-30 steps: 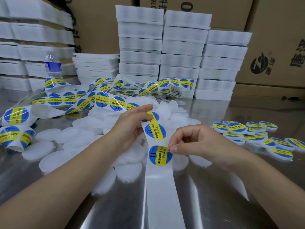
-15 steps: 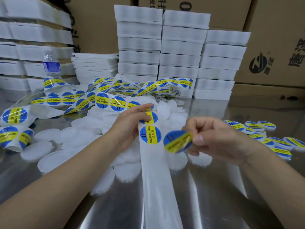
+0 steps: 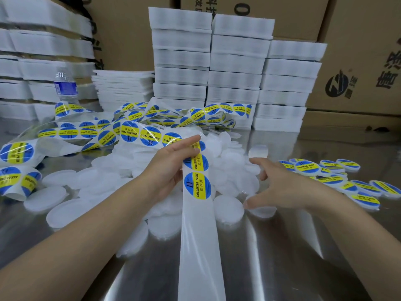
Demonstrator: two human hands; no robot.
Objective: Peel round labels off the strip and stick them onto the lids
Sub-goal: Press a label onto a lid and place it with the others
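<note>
My left hand (image 3: 171, 164) pinches the white label strip (image 3: 200, 246) and holds it up over the table. Two round blue-and-yellow "soldering paste" labels (image 3: 197, 186) show on the strip just below my fingers; the length below them is bare backing. My right hand (image 3: 280, 183) hovers with fingers spread over the pile of plain white lids (image 3: 231, 179), thumb near a lid (image 3: 227, 208) at the front. No peeled label shows in that hand. The palm hides what lies under it.
Lids with labels on them (image 3: 349, 185) lie in a group at the right. The rest of the strip (image 3: 130, 133) loops in a tangle at the back left. Stacks of white trays (image 3: 236, 72), cardboard boxes (image 3: 358, 61) and a water bottle (image 3: 65, 85) stand behind.
My right hand peeled a label off the strip, lifted it clear, then moved right over the lids with fingers spread; the label is no longer visible. The left hand stayed put.
</note>
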